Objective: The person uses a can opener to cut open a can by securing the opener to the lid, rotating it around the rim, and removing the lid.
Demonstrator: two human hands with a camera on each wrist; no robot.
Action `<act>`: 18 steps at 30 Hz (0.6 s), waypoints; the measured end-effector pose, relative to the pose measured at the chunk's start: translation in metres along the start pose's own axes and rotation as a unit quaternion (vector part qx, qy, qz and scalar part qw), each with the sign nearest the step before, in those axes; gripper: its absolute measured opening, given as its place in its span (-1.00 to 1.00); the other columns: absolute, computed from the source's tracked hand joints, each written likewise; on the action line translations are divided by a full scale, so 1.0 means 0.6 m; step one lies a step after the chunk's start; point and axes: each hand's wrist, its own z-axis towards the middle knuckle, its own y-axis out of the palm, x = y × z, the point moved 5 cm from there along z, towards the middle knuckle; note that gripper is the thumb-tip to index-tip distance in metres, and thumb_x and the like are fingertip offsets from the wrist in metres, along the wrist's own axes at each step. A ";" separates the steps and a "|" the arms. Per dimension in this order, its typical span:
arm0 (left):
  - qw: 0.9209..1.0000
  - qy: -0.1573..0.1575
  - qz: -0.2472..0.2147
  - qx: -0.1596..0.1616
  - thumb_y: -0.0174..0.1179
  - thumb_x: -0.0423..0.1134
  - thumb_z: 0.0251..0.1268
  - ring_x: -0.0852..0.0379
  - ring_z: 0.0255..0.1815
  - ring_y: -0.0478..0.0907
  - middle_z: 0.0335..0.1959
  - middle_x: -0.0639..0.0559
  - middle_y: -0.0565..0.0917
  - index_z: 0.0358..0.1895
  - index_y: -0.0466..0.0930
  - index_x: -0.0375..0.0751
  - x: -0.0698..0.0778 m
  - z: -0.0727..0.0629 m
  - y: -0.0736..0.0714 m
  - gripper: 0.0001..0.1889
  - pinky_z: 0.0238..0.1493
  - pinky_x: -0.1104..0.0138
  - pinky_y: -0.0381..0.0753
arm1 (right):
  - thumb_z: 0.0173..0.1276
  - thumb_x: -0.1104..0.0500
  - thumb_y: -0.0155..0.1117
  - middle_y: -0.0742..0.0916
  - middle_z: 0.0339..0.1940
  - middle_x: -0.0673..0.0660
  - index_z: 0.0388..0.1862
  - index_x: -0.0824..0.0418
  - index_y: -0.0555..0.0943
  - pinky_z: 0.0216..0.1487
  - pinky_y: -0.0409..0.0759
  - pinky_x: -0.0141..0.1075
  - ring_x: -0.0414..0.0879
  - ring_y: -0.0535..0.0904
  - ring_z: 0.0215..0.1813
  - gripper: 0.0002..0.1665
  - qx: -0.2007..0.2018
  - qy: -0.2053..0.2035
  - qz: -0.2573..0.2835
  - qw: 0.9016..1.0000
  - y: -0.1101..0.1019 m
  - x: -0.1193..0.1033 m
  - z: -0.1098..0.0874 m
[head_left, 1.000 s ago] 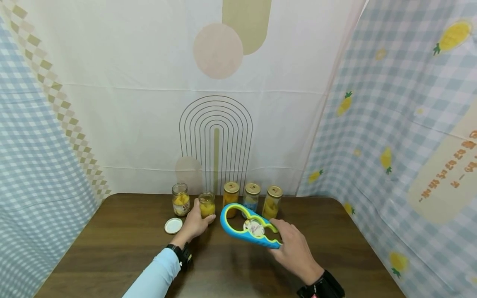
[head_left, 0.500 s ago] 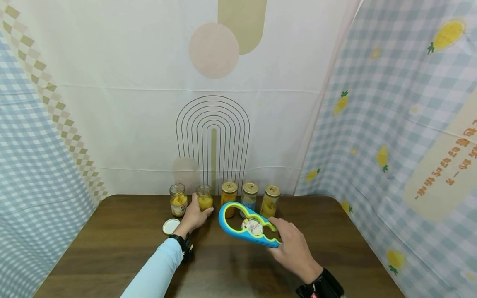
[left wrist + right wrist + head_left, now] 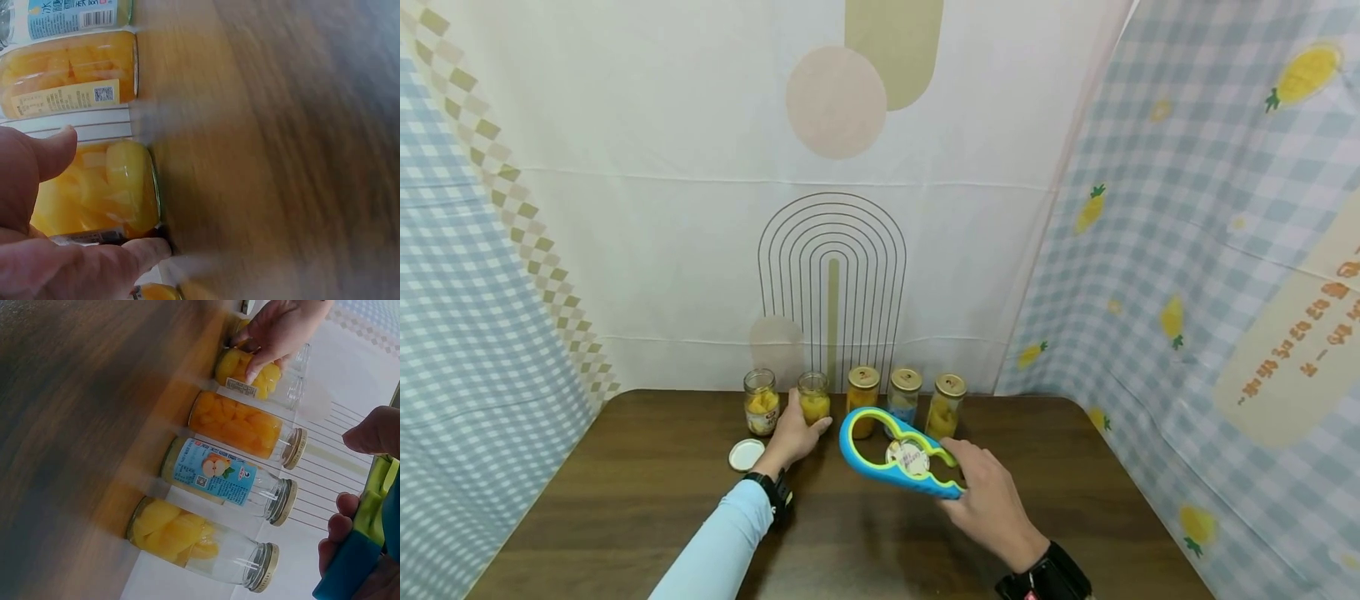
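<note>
My left hand (image 3: 796, 433) is around a lidless glass jar of yellow fruit (image 3: 100, 187), thumb on one side and fingers on the other. The jar stands upright at the back of the table. My right hand (image 3: 992, 500) grips one end of a blue and green jar opener (image 3: 868, 468), held up over the table. Inside the opener's opening sits a pale round lid (image 3: 907, 457) with writing on it. To the left of the left hand stands another lidless jar of yellow fruit (image 3: 763, 408).
Right of the left hand, in a row, stand a lidded jar of orange fruit (image 3: 234, 425), a lidded jar with a blue label (image 3: 215, 472) and a lidded jar of yellow fruit (image 3: 172, 531). A white lid (image 3: 747, 455) lies on the brown table (image 3: 625, 500). Behind hangs a pale cloth (image 3: 677, 250).
My left hand has moved the lidless jar back towards the cloth, into line with the other jars. My right hand holds the opener with its lid in nearly the same place.
</note>
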 end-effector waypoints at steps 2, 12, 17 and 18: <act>1.000 -0.004 -0.003 -0.001 0.21 -0.10 0.64 -0.47 0.73 0.04 0.73 -0.50 -0.01 0.76 -0.37 -0.29 -0.001 -0.001 0.000 0.00 0.67 -0.29 0.19 | 0.03 0.04 0.82 0.81 0.05 0.02 0.26 0.12 0.67 -0.05 0.63 -0.20 -0.14 0.71 -0.01 -0.20 -0.001 -0.001 0.000 1.000 0.001 -0.001 0.001; 0.999 -0.019 -0.039 -0.004 0.41 -0.16 0.46 -0.51 0.68 0.13 0.68 -0.55 0.10 0.72 -0.23 -0.40 -0.005 -0.013 -0.006 0.08 0.61 -0.30 0.29 | 0.02 0.05 0.82 0.80 -0.03 0.01 0.24 0.13 0.66 -0.13 0.56 -0.30 -0.21 0.66 -0.09 -0.21 0.020 -0.033 -0.001 0.999 -0.002 -0.007 0.009; 0.999 -0.048 0.003 -0.018 0.39 -0.11 0.48 -0.52 0.71 0.02 0.70 -0.58 -0.03 0.70 -0.28 -0.53 -0.007 -0.052 -0.005 0.12 0.64 -0.31 0.23 | 0.02 0.04 0.82 0.79 -0.05 0.01 0.23 0.15 0.66 -0.14 0.55 -0.32 -0.23 0.65 -0.10 -0.21 0.026 -0.040 -0.003 0.999 -0.005 -0.010 0.010; 0.998 -0.052 0.012 -0.022 0.38 -0.09 0.50 -0.52 0.72 0.00 0.71 -0.59 -0.05 0.70 -0.28 -0.54 -0.008 -0.063 -0.004 0.11 0.65 -0.31 0.21 | 0.02 0.04 0.82 0.79 -0.04 0.00 0.23 0.14 0.67 -0.14 0.55 -0.32 -0.23 0.65 -0.10 -0.21 0.025 -0.040 -0.003 0.999 -0.006 -0.010 0.010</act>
